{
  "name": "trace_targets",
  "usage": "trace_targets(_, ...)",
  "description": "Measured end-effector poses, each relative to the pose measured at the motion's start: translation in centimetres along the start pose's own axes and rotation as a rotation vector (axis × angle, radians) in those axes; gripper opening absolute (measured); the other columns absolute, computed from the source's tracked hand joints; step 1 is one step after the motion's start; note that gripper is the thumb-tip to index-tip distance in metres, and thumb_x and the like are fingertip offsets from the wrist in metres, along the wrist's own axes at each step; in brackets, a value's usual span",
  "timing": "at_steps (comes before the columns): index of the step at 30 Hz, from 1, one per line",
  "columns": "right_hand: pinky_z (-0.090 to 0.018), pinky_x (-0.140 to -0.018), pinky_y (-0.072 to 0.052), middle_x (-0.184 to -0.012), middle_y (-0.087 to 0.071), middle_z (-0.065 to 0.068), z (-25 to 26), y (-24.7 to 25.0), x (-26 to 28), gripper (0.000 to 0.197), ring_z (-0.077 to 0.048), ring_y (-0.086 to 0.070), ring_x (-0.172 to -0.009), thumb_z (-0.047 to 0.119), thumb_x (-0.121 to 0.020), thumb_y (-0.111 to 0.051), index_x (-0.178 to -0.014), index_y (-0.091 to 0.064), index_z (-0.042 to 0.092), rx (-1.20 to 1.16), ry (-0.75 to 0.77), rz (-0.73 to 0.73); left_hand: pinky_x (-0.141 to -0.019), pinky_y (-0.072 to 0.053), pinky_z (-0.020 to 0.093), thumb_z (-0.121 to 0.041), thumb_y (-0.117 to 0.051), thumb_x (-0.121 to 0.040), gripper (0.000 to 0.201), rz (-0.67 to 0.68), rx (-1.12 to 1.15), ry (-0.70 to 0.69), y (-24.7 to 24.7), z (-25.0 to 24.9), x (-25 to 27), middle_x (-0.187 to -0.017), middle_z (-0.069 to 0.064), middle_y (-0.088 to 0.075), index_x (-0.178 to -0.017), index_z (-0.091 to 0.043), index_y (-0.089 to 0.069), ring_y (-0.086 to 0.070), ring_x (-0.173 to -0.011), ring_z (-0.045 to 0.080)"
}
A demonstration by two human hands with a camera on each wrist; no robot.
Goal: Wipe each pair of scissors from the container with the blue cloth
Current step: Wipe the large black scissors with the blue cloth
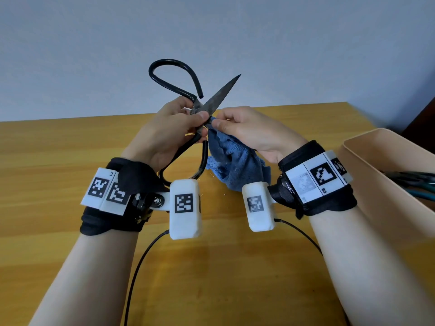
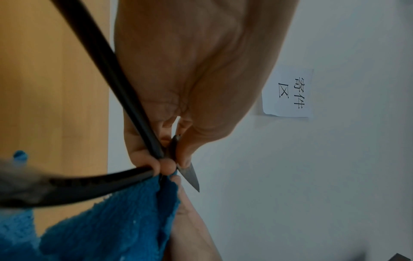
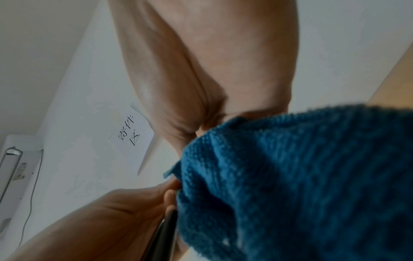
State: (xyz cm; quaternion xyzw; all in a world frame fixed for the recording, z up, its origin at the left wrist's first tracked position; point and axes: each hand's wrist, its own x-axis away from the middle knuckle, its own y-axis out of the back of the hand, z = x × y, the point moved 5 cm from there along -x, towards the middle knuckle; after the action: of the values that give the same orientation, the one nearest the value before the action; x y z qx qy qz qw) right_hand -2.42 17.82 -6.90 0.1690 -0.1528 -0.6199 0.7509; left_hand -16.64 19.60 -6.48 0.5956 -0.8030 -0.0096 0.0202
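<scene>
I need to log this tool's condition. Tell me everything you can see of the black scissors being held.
The black scissors are large, with looped black handles and dull, stained metal blades. They are open and held above the table. The left hand grips them near the pivot; the right hand presses the blue cloth around one blade.

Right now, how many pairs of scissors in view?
1 for certain: large black-handled iron scissors gripped by the left hand. Teal and dark handles in the beige plastic container suggest more; number hidden.

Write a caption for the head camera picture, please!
Left hand holds black scissors; right hand wipes with blue cloth.
</scene>
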Motion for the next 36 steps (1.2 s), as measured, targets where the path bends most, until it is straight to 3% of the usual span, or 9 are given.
trace_targets(6,-0.042,-0.097,-0.055,-0.101,-0.077,-0.008,-0.3,1.0,0.2,0.030,-0.022,-0.073,-0.097,0.032,-0.102,-0.054,-0.103,-0.072,0.007,-0.254,-0.047,-0.065,-0.064,-0.053,0.022,-0.003,-0.056,-0.101,0.016,-0.039,0.080,-0.004,0.6,-0.2,-0.1,-0.085,0.006,-0.060,-0.087,-0.011,-0.053,-0.056,-0.058,0.011)
trace_targets(9,-0.035,-0.087,-0.057,-0.095,-0.076,-0.006,-0.3,1.3,0.1,0.023,-0.016,-0.072,-0.087,0.015,-0.101,-0.051,-0.099,-0.073,0.008,-0.382,-0.037,-0.073,-0.062,-0.053,0.023,-0.002,-0.056,-0.101,0.021,-0.050,0.098,-0.004,0.9,-0.2,0.0,-0.075,0.001,-0.062,-0.083,-0.012,-0.052,-0.055,-0.057,0.012)
trace_targets(13,-0.025,-0.081,-0.057,-0.098,-0.075,-0.003,-0.4,1.3,0.0,0.020,-0.009,-0.070,-0.085,0.003,-0.096,-0.059,-0.108,-0.072,0.012,-0.346,0.028,-0.061,-0.063,-0.053,0.023,-0.002,-0.057,-0.100,0.019,-0.042,0.086,-0.008,0.8,-0.1,-0.1,-0.084,0.005,-0.058,-0.084,-0.011,-0.054,-0.055,-0.058,0.013)
trace_targets(19,-0.029,-0.078,-0.060,-0.096,-0.077,-0.009,-0.9,0.8,-0.4,0.015,-0.016,-0.073,-0.085,0.019,-0.088,-0.074,-0.099,-0.075,0.009,-0.248,0.023,-0.140,-0.066,-0.053,0.023,-0.005,-0.059,-0.100,0.015,-0.032,0.034,-0.020,0.6,-0.2,-0.1,-0.087,0.006,-0.060,-0.087,-0.011,-0.055,-0.058,-0.059,0.012)
trace_targets(22,-0.022,-0.063,-0.056,-0.082,-0.074,-0.006,-0.7,0.4,-0.3,0.015,-0.011,-0.070,-0.069,0.025,-0.088,-0.075,-0.086,-0.072,0.010,-0.191,0.026,-0.155,-0.064,-0.053,0.023,-0.004,-0.059,-0.100,0.016,-0.038,0.011,-0.026,0.7,-0.3,-0.1,-0.085,0.006,-0.059,-0.086,-0.010,-0.053,-0.057,-0.059,0.014)
trace_targets(28,-0.024,-0.072,-0.054,-0.082,-0.070,0.000,-0.6,0.6,-0.2,0.009,-0.012,-0.067,-0.076,0.010,-0.087,-0.074,-0.094,-0.071,0.014,-0.105,0.000,-0.013,-0.064,-0.053,0.024,-0.001,-0.058,-0.099,0.020,-0.081,-0.004,-0.039,1.5,-0.7,0.1,-0.083,0.006,-0.058,-0.084,-0.012,-0.052,-0.056,-0.058,0.014)
trace_targets(30,-0.028,-0.075,-0.054,-0.083,-0.071,-0.003,-0.6,0.7,-0.1,0.007,-0.013,-0.068,-0.078,0.018,-0.087,-0.076,-0.092,-0.071,0.014,-0.093,-0.006,-0.038,-0.064,-0.053,0.024,-0.002,-0.058,-0.100,0.020,-0.088,0.003,-0.040,1.4,-0.7,0.1,-0.086,0.007,-0.057,-0.084,-0.012,-0.051,-0.055,-0.058,0.014)
trace_targets(33,-0.024,-0.064,-0.049,-0.074,-0.068,0.001,-0.5,0.4,-0.1,0.024,-0.010,-0.064,-0.068,0.038,-0.089,-0.072,-0.077,-0.065,0.018,-0.043,-0.014,-0.107,-0.065,-0.053,0.024,-0.003,-0.058,-0.100,0.019,-0.078,0.032,-0.030,0.9,-0.6,0.1,-0.089,0.009,-0.056,-0.085,-0.012,-0.051,-0.055,-0.059,0.015)
trace_targets(36,-0.027,-0.065,-0.044,-0.078,-0.064,-0.002,-0.3,0.0,-0.2,0.030,-0.013,-0.060,-0.070,0.041,-0.092,-0.068,-0.073,-0.060,0.019,-0.034,-0.019,-0.098,-0.065,-0.052,0.025,-0.002,-0.058,-0.100,0.021,-0.080,0.030,-0.035,1.1,-0.7,0.2,-0.084,0.006,-0.057,-0.082,-0.013,-0.053,-0.056,-0.060,0.014)
